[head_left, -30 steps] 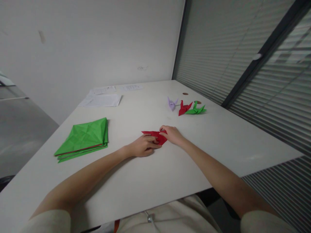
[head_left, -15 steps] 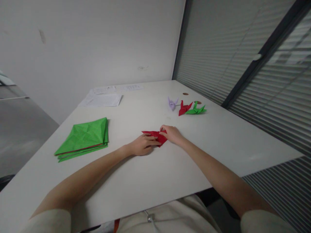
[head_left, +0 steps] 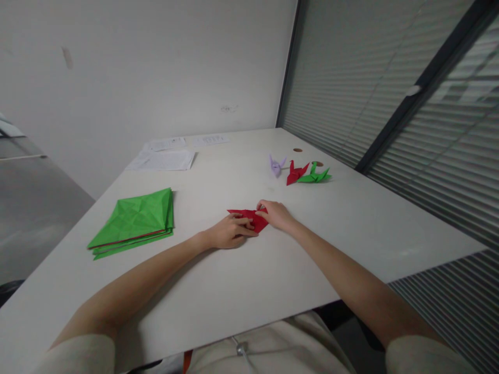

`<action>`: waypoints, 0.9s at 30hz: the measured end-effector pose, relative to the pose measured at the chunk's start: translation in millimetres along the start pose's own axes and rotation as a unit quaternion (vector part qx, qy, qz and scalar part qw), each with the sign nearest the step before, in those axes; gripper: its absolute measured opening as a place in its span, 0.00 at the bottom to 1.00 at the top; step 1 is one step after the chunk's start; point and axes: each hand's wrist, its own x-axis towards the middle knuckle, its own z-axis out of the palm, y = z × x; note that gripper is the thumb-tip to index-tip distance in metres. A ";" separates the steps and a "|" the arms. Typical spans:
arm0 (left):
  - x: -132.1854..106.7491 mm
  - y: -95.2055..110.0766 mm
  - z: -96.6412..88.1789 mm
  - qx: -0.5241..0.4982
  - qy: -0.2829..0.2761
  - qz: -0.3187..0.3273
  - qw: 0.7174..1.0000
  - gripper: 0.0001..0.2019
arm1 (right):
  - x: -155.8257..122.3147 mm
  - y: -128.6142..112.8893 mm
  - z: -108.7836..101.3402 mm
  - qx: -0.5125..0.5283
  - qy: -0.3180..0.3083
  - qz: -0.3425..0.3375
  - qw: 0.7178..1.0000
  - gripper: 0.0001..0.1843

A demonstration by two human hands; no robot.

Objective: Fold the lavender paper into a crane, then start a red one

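A partly folded red paper (head_left: 246, 214) lies flat on the white table (head_left: 249, 280) in front of me. My left hand (head_left: 228, 232) rests on its near left part, fingers curled and pressing it down. On the right corner of the paper my right hand (head_left: 275, 213) sits with its fingertips pinched together. Both hands touch the paper and almost meet over it.
A stack of green paper squares (head_left: 134, 222) lies at the left. Three folded paper figures stand further back: lilac (head_left: 276, 165), red (head_left: 295, 173) and green (head_left: 315, 176). White printed sheets (head_left: 163, 159) lie at the far left edge. Window blinds run along the right.
Hardly anything differs. My left hand's fingers have shifted slightly on the red paper; my right hand stays on its right corner.
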 end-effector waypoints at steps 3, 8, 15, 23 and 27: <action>-0.8 -0.1 0.6 0.005 0.011 0.000 1.000 0.19 | -0.1 -0.8 -0.9 -0.003 0.000 0.002 1.000 0.08; -2.7 -4.0 4.5 0.017 0.009 -0.001 1.000 0.21 | -1.8 -5.0 -4.8 0.001 -0.003 0.007 1.000 0.08; -3.3 -5.1 6.2 0.008 -0.007 0.001 1.000 0.27 | -4.2 -6.6 -5.5 0.003 0.006 -0.005 1.000 0.08; -1.6 -7.1 8.2 0.020 0.001 0.000 1.000 0.20 | -4.4 -5.6 -5.6 0.005 0.006 -0.014 1.000 0.08; -0.5 -4.7 4.4 0.014 0.000 0.000 1.000 0.19 | -4.4 -4.4 -4.8 0.007 0.004 -0.022 1.000 0.08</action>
